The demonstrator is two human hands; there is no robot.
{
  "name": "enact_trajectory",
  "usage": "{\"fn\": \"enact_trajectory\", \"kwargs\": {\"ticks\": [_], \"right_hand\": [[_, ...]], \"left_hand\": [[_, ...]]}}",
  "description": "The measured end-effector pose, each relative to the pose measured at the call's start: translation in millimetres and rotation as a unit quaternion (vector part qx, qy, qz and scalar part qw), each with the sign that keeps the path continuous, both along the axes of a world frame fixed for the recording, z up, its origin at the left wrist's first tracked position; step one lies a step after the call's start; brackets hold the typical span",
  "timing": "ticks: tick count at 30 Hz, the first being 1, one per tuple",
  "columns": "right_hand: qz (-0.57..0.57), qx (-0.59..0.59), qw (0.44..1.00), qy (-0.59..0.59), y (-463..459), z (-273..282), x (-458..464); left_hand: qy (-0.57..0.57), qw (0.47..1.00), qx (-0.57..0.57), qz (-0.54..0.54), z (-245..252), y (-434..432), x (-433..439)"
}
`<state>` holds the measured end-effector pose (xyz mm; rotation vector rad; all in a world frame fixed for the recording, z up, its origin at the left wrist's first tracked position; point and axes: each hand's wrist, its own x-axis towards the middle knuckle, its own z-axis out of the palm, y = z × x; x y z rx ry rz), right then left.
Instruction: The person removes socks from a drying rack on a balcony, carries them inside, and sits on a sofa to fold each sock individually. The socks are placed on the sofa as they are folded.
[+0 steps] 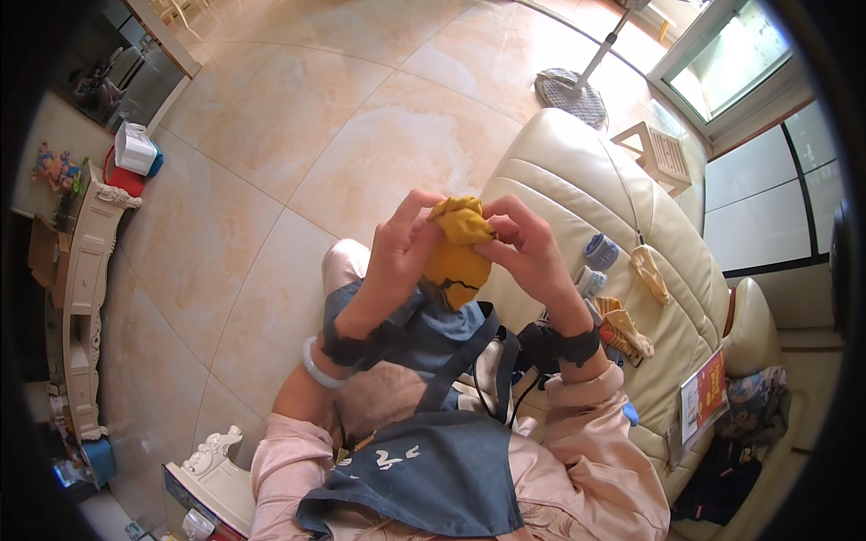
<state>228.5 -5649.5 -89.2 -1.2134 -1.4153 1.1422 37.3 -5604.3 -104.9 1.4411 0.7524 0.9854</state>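
Note:
Both hands hold a mustard-yellow sock point(460, 260) in front of my lap. My left hand point(411, 233) pinches its bunched upper edge on one side, and my right hand point(517, 237) grips the other side with thumb and fingers. The sock's lower part hangs down and bears a dark marking. To the right, on a cream leather sofa point(561, 162), lie a rolled blue sock point(601, 251), a rolled light patterned sock point(590, 280), a beige sock point(649, 274) and a striped orange and beige sock point(622, 328).
A mop point(572, 98) and a beige plastic stool point(655, 154) stand beyond the sofa. A red and white printed item point(703, 395) and dark clothing point(720, 480) lie at the sofa's right. A white carved cabinet point(89, 270) lines the left wall.

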Motion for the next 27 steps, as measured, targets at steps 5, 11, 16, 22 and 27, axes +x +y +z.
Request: {"fn": "enact_trajectory", "kwargs": {"ticks": [5,11,16,22,27], "right_hand": [[0.062,0.051,0.972,0.222,7.8,-5.3,7.7],[0.021,0.002,0.984,0.177,4.1,1.7,3.0],[0.019,-0.014,0.992,0.121,7.6,12.0,-4.4],[-0.045,0.11,0.991,0.053,8.4,7.1,-13.3],[-0.043,0.332,0.933,-0.129,18.2,0.2,-8.5]], "left_hand": [[-0.064,0.993,0.05,-0.08,11.1,1.6,-3.8],[0.03,0.975,0.211,-0.056,26.9,0.6,-6.2],[-0.031,0.992,0.122,0.009,16.1,-4.9,5.2],[0.014,0.996,-0.014,-0.082,0.6,4.3,0.5],[-0.116,0.974,-0.13,-0.147,5.8,0.1,-2.8]]}}
